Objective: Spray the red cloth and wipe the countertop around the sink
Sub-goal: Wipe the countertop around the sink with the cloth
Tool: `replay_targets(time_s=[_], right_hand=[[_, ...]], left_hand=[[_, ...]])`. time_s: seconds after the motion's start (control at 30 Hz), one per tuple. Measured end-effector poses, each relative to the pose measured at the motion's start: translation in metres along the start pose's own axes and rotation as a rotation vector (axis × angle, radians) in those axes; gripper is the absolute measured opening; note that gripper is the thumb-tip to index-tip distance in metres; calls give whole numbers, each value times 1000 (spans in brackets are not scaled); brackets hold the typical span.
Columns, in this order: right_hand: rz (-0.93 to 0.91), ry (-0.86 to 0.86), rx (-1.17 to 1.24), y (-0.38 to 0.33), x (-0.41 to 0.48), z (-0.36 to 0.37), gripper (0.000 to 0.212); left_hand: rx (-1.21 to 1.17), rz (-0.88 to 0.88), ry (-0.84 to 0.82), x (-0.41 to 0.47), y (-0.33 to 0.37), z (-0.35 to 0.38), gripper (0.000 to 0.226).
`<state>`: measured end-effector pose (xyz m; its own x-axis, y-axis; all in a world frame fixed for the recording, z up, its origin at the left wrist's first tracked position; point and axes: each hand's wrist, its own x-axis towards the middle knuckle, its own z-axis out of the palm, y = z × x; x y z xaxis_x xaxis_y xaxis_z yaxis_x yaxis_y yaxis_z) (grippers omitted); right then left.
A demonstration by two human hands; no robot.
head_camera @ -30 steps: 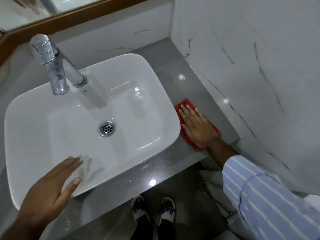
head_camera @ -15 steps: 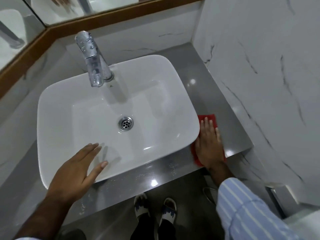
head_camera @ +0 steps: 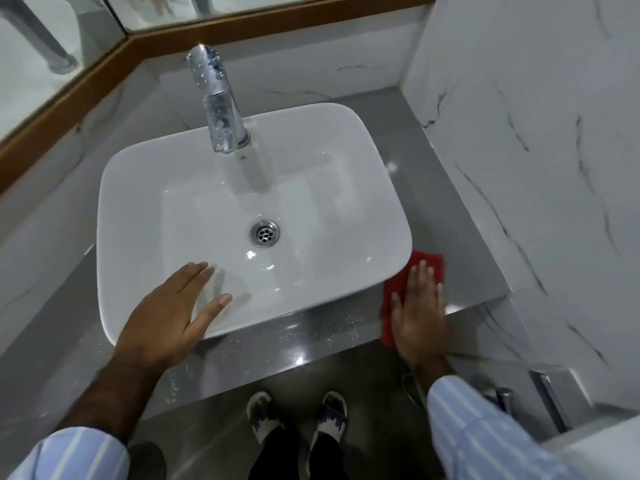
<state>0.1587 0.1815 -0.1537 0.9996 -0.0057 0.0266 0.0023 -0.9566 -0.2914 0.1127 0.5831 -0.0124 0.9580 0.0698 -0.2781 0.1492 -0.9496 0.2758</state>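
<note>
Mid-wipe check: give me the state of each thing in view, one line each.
Red cloth: flat on the grey countertop, right of the basin.
Right hand: open, pressed flat on cloth.
Left hand: open, empty, at the white ceramic sink front rim.
Chrome tap: no water running.
Drain: unplugged.

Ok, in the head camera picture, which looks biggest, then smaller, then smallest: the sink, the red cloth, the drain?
1. sink, by far the biggest.
2. red cloth, partly hidden under the right hand.
3. drain, smallest.

Right hand [head_camera: 419, 315] hides most of the red cloth [head_camera: 426, 265]
</note>
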Motion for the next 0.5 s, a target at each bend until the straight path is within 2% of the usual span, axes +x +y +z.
replay_targets(time_s=[0.1,0.2,0.27,0.33,0.4,0.5], right_hand=[[-159,-20,14,-39,-49,16,70],[-269,-84,-16,-28,-52,15,70],[-190,-39,-20,-13,-37,11,69],[37,24,6,-11,-25,7,67],[162,72,-11,-35,-31,13,66],[-1,88,4,-88,-66,34,64]], left_hand=[[15,-1,23,-3,3,-2,102],[5,-9,22,-5,4,-6,110],[4,-15,33,-5,3,-7,113],[27,-11,58,-7,-1,-6,108],[97,33,96,-14,-17,-4,99],[206,111,148,-30,-50,-1,89]])
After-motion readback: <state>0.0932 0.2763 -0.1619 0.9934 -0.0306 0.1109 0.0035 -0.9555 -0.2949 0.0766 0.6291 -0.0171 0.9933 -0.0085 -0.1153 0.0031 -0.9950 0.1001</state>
